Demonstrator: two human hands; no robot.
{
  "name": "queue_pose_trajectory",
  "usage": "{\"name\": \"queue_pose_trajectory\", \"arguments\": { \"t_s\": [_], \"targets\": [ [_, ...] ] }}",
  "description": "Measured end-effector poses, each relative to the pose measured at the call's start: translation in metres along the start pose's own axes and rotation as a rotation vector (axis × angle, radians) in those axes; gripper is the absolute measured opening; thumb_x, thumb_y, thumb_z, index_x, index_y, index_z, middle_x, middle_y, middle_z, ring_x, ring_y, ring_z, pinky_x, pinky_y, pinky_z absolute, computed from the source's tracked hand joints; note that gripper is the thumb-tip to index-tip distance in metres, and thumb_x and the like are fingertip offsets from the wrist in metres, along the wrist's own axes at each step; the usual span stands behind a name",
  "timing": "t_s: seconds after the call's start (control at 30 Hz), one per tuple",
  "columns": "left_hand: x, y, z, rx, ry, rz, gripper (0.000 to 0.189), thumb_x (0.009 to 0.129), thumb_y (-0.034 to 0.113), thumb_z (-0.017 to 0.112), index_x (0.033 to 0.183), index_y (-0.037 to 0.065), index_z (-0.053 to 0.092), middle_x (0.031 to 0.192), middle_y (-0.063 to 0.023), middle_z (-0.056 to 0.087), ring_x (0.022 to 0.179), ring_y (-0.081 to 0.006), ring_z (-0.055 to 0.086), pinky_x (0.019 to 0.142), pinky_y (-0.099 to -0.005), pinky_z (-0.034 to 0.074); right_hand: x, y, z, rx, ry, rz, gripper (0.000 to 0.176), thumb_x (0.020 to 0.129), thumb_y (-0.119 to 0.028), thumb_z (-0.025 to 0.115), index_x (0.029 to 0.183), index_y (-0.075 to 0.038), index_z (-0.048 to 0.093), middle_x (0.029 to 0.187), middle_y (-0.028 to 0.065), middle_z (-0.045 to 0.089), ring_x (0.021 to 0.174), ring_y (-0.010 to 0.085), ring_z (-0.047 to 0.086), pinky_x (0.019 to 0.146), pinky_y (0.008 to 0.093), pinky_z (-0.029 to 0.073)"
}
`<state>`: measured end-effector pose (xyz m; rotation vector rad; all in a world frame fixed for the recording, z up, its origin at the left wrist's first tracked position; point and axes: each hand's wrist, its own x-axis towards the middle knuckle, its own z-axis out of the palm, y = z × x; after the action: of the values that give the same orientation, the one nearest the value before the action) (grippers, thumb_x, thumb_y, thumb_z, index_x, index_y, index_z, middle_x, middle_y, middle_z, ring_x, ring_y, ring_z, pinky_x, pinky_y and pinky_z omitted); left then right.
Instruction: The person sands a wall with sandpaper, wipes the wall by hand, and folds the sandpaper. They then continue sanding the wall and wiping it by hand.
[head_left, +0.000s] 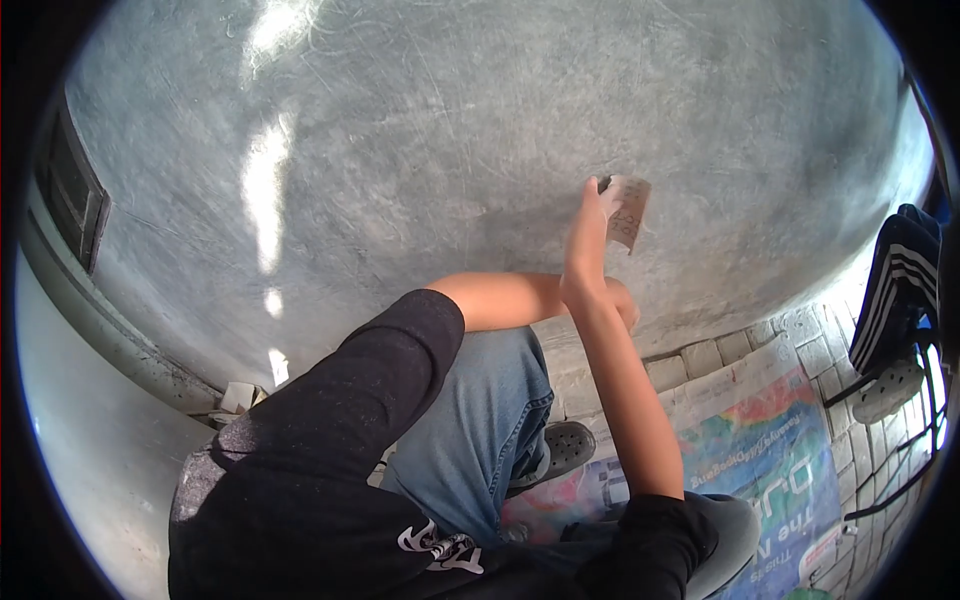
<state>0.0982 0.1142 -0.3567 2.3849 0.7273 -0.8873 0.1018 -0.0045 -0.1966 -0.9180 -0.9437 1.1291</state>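
Observation:
My right hand [606, 200] is up against the grey plastered wall [450, 130], closed on a piece of sandpaper [628, 215]. The sandpaper's brown back, with dark printed marks, faces me and curves a little. Pale dust whitens the fingers at its edge. My left arm crosses in front of me, and my left hand [624, 303] is just behind the right forearm, low near the wall. Only a rounded part of that hand shows, its fingers hidden, so I cannot see whether it holds anything.
A printed banner sheet [770, 480] covers the paving bricks [735, 345] at the wall's foot. At right, a dark cloth with white stripes [895, 285] hangs near a grey clog [888, 392] and thin dark legs. A dark-framed opening [75, 185] and a pale curved surface [80, 420] are at left.

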Motion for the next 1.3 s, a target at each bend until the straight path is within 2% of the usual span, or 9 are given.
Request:
{"name": "queue_pose_trajectory", "arguments": {
  "t_s": [0.13, 0.2, 0.27, 0.47, 0.7, 0.8, 0.97, 1.1, 1.3],
  "targets": [
    [-0.043, -0.003, 0.031, -0.419, 0.505, 0.583, 0.042, 0.087, 0.04, 0.051, 0.112, 0.006, 0.058, 0.112, -0.0107, 0.059, 0.103, -0.0244, 0.054, 0.091, -0.0378, 0.039, 0.04, 0.004, -0.029, -0.182, 0.249, -0.185, 0.066, 0.092, -0.042, 0.033, 0.138, 0.003, 0.018, 0.142, 0.0294, 0.016, 0.13, 0.0406, 0.021, 0.107, 0.048, 0.017],
    [-0.01, 0.035, 0.004, -0.049, 0.012, -0.115, 0.05, 0.084, 0.042, 0.053, 0.115, 0.004, 0.056, 0.117, -0.0142, 0.056, 0.108, -0.0258, 0.052, 0.091, -0.04, 0.039, 0.101, 0.058, -0.084, -0.133, 0.466, -0.194, 0.065, 0.093, -0.044, 0.034, 0.136, 0.003, 0.022, 0.143, 0.0214, 0.022, 0.131, 0.0328, 0.024, 0.106, 0.0402, 0.021],
    [0.002, 0.035, 0.004, 0.004, -0.082, -0.237, 0.049, 0.082, 0.041, 0.053, 0.121, 0.011, 0.052, 0.119, -0.0095, 0.056, 0.104, -0.0252, 0.056, 0.083, -0.0399, 0.045, 0.072, 0.029, -0.126, 0.456, 0.193, 0.177, 0.066, 0.092, -0.045, 0.036, 0.137, 0.001, 0.022, 0.143, 0.02, 0.022, 0.13, 0.0317, 0.025, 0.106, 0.0406, 0.02],
    [0.053, -0.009, 0.006, -0.008, -0.088, 0.026, 0.046, 0.083, 0.036, 0.054, 0.116, 0.005, 0.054, 0.112, -0.0115, 0.058, 0.096, -0.029, 0.058, 0.079, -0.0397, 0.049, 0.052, 0.063, -0.044, -0.273, 0.387, -0.052, 0.067, 0.093, -0.042, 0.035, 0.136, 0.007, 0.017, 0.142, 0.0265, 0.019, 0.131, 0.0351, 0.024, 0.106, 0.0429, 0.022],
    [0.017, 0.047, 0.007, 0.052, -0.155, -0.233, 0.051, 0.084, 0.037, 0.056, 0.123, 0.004, 0.049, 0.128, -0.011, 0.049, 0.119, -0.0253, 0.043, 0.1, -0.0365, 0.033, 0.055, 0.04, -0.1, 0.388, 0.211, 0.334, 0.076, 0.089, -0.053, 0.035, 0.14, -0.001, 0.015, 0.146, 0.018, 0.014, 0.133, 0.0293, 0.018, 0.107, 0.0409, 0.013],
    [0.051, -0.012, 0.023, -0.261, -0.303, 0.225, 0.047, 0.082, 0.034, 0.057, 0.119, 0.005, 0.054, 0.11, -0.0095, 0.058, 0.092, -0.0211, 0.059, 0.078, -0.0348, 0.051, 0.057, 0.057, -0.067, 0.201, 0.193, 0.229, 0.077, 0.089, -0.055, 0.034, 0.141, -0.002, 0.013, 0.147, 0.0149, 0.014, 0.135, 0.0277, 0.015, 0.107, 0.0413, 0.014],
    [-0.006, 0.06, 0.002, 0.0, -0.086, -0.147, 0.054, 0.078, 0.021, 0.059, 0.128, 0.006, 0.045, 0.114, -0.0129, 0.058, 0.103, -0.0234, 0.054, 0.088, -0.0384, 0.041, 0.041, 0.024, -0.09, 0.348, 0.16, 0.388, 0.081, 0.087, -0.058, 0.036, 0.141, -0.002, 0.013, 0.148, 0.013, 0.012, 0.135, 0.0281, 0.013, 0.108, 0.041, 0.013],
    [0.051, 0.012, 0.019, 0.039, -0.103, 0.15, 0.038, 0.081, 0.024, 0.055, 0.114, 0.005, 0.055, 0.097, -0.0106, 0.063, 0.085, -0.0219, 0.059, 0.074, -0.0363, 0.047, 0.059, 0.068, -0.105, 0.512, -0.071, 0.349, 0.083, 0.085, -0.059, 0.038, 0.141, -0.004, 0.012, 0.147, 0.0139, 0.012, 0.134, 0.0275, 0.015, 0.106, 0.0418, 0.017],
    [0.081, -0.023, 0.031, -0.421, -0.365, 0.18, 0.033, 0.084, 0.032, 0.052, 0.101, 0.006, 0.064, 0.095, -0.0031, 0.065, 0.086, -0.0185, 0.061, 0.074, -0.0372, 0.048, 0.076, 0.086, -0.092, 0.131, 0.033, 0.338, 0.047, 0.081, -0.028, 0.05, 0.118, -0.001, 0.045, 0.1, 0.0125, 0.054, 0.097, 0.0213, 0.047, 0.078, 0.0394, 0.039]
  ]
}}
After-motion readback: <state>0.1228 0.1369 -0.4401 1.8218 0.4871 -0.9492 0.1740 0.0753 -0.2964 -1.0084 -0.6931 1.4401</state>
